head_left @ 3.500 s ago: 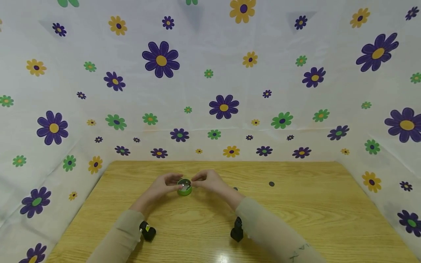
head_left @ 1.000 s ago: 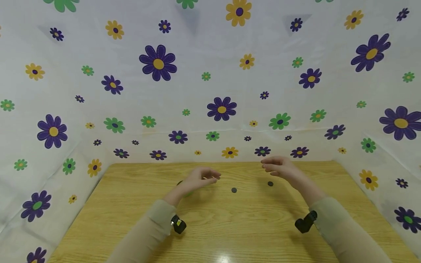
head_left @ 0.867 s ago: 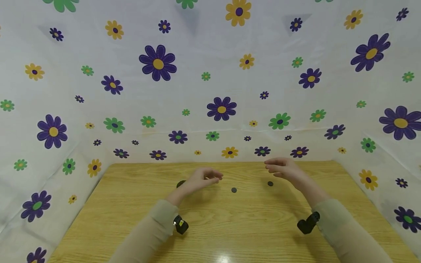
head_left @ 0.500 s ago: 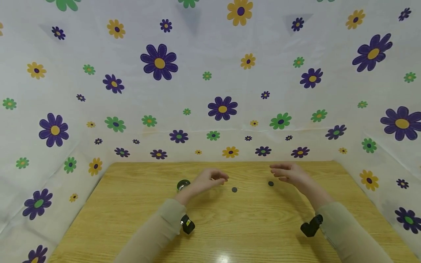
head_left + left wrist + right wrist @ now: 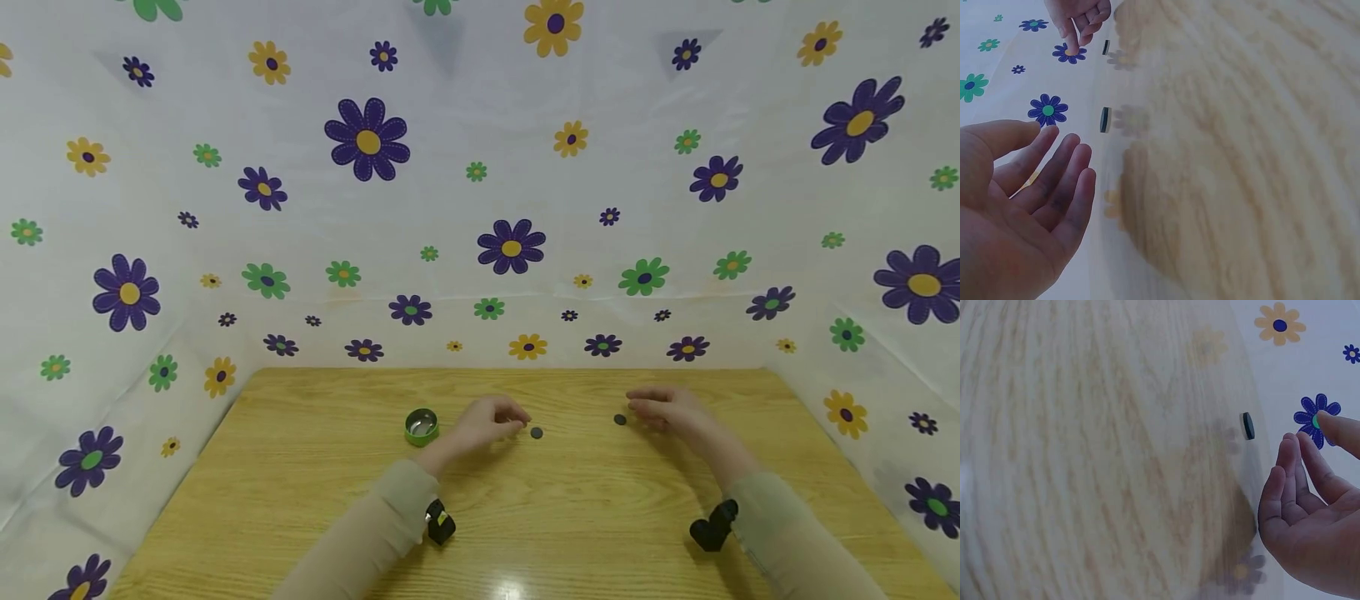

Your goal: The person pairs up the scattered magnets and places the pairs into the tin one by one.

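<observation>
Two small dark round discs lie flat and apart on the wooden table. My left hand (image 5: 483,423) hovers beside the left disc (image 5: 536,432), fingertips just short of it, with thumb and fingers spread in a loose curve. Close to the right disc (image 5: 619,419) is my right hand (image 5: 671,410), fingers pointing left and nothing in them. The left wrist view shows the left palm (image 5: 1016,219) bare, with the nearer disc (image 5: 1105,120) beyond the fingertips. In the right wrist view, the thin disc (image 5: 1248,426) sits past the right fingertips (image 5: 1289,440).
A round green tin (image 5: 422,427) with a shiny inside stands uncovered left of my left hand. The wooden table (image 5: 570,508) ends at the back against a white flower-print cloth (image 5: 450,192), which also rises on both sides. Black wrist cameras (image 5: 441,523) sit under the sleeves.
Both hands have left the green tin and moved right, apart from each other. In the last second they have come lower toward the discs, and the tin has come into full view.
</observation>
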